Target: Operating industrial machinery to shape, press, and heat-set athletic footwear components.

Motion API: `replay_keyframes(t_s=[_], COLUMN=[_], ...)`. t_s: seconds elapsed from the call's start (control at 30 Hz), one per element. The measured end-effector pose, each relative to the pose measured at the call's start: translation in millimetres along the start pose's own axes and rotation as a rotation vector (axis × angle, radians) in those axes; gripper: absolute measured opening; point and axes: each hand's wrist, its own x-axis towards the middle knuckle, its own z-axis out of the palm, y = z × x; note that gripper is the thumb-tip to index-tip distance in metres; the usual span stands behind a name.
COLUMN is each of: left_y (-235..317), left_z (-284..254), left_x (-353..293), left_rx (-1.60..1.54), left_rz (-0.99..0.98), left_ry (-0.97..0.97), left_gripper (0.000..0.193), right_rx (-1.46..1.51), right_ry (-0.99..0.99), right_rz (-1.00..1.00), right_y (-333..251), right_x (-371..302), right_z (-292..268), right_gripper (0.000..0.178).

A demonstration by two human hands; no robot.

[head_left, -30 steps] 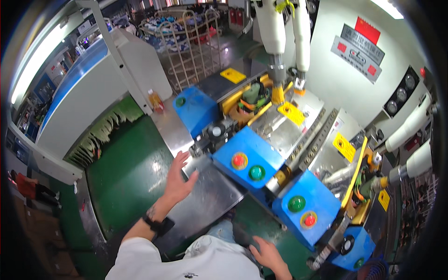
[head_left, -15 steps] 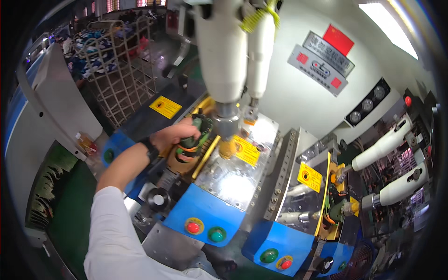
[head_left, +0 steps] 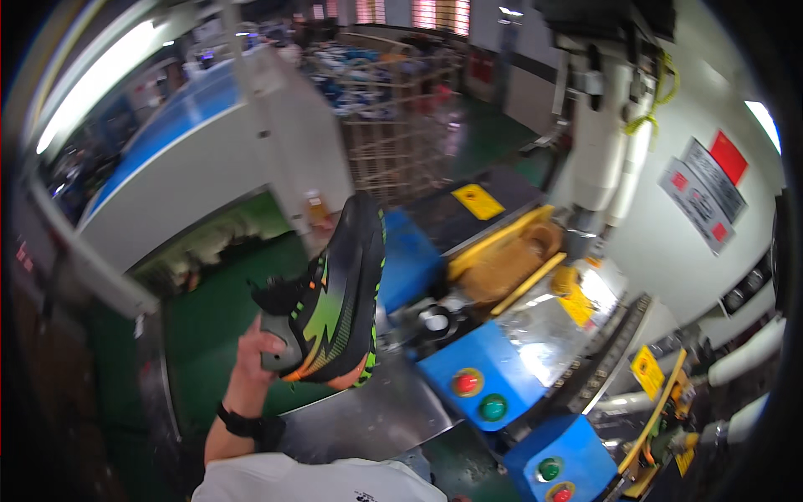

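Observation:
My left hand [head_left: 253,353], with a black band at the wrist, is closed around the grey shoe last [head_left: 283,339] at the heel end of a sneaker [head_left: 345,305]. The sneaker is black and green with orange at the heel and bright green dashes along the sole edge. It is held up, toe away from me and sole facing right, in front of the green conveyor belt [head_left: 226,322]. To its right lies the press's brown pad [head_left: 506,272] between yellow side plates, with nothing on it. My right hand is out of view.
A blue panel [head_left: 443,364] with red and green buttons fronts the press. White press cylinders [head_left: 598,142] hang above it. A metal plate [head_left: 372,418] lies below the sneaker. A second press with another shoe stands at right; a wire cart [head_left: 397,142] stands behind.
My left hand has lifted the sneaker off the press pad and brought it back toward the conveyor. The view has swung left, so the presses now appear further right.

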Motion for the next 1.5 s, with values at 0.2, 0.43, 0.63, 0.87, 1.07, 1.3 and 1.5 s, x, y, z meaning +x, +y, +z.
replay_keyframes(t_s=[0.2,0.43,0.63,0.87,1.07,1.3,1.5], left_y=[-11,-17,-30,35,85,36,32], left_z=[-120,-238,-353,-408,-511,-644,-673], left_x=[-214,-368,-395,-400,-241,-99,-103], left_rx=[0.064,0.401,0.773,0.231,1.104,1.689,1.624], left_rz=[0.019,0.205,-0.026,-0.184,-0.075,0.038,0.065], left_ry=[0.669,1.129,1.245,0.776,0.599,0.426,0.514], left_gripper=[0.040,0.047,0.060,0.076,0.061,0.060,0.049], right_rx=[-0.234,-0.230,-0.576,-0.606,-0.678,-0.675,-1.143], right_ry=[-0.411,-0.467,-0.449,-0.521,-0.538,-0.597,-0.043], right_rz=[-0.232,-0.390,-0.448,-0.570,-0.881,-0.826,-0.998], right_y=[31,-50,-102,-200,-302,-462,-632], right_x=[19,-3,11,27,98,251,445], right_z=[5,43,127,252,358,509,590], right_gripper=[0.037,0.038,0.039,0.038,0.037,0.050,0.066])
